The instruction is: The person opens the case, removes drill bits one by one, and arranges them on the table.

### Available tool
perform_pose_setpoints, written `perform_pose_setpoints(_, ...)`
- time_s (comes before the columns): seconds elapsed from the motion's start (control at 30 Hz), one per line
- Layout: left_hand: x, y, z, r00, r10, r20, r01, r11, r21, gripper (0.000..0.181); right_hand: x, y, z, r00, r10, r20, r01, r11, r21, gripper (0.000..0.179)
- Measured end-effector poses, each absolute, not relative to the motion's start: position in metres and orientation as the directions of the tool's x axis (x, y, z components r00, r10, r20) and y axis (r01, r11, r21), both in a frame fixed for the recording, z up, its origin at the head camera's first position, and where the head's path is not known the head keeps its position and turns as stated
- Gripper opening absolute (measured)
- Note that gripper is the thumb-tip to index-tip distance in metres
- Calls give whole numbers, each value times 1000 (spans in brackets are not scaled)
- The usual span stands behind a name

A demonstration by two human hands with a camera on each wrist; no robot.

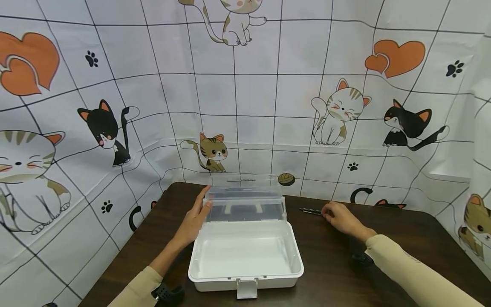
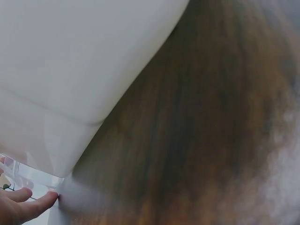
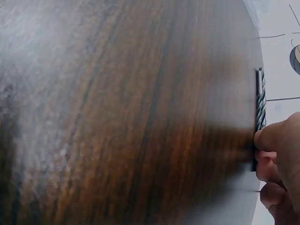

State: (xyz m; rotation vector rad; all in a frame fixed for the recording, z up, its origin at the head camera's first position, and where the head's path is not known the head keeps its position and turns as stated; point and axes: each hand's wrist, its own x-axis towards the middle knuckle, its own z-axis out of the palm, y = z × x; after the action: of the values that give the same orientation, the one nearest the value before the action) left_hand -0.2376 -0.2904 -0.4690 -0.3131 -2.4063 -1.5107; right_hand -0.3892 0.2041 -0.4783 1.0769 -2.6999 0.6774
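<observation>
A white plastic box (image 1: 245, 256) stands with its clear lid (image 1: 245, 211) swung back. My left hand (image 1: 195, 219) is at the lid's left edge, its fingers fairly straight and touching the clear plastic. In the left wrist view the fingertips (image 2: 44, 202) show beside the lid, below the box's white wall (image 2: 84, 84). Right of the lid, my right hand (image 1: 341, 217) pinches the near end of spiral-fluted drill bits (image 1: 310, 211) low at the table. Their metal flutes (image 3: 261, 101) stick out past the thumb and finger in the right wrist view.
Another thin drill bit (image 1: 241, 180) shows through the top part of the clear lid. A white latch (image 1: 247, 289) hangs at the box's front. The dark wooden table (image 1: 326, 268) runs back to a cat-print curtain (image 1: 257, 98).
</observation>
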Motion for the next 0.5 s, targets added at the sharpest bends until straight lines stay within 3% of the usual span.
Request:
perform_pose_setpoints(0.3,-235,-291,-469,-940,17,340,315,420,851,54,-391,203,-476,-715,-628,308,-699,632,-334,8)
perform_pose_setpoints(0.5,-235,-291,-468,-939,23,342,321,411,854,54,-387,206,-465,-747,-612,259,-660,635,-402,8)
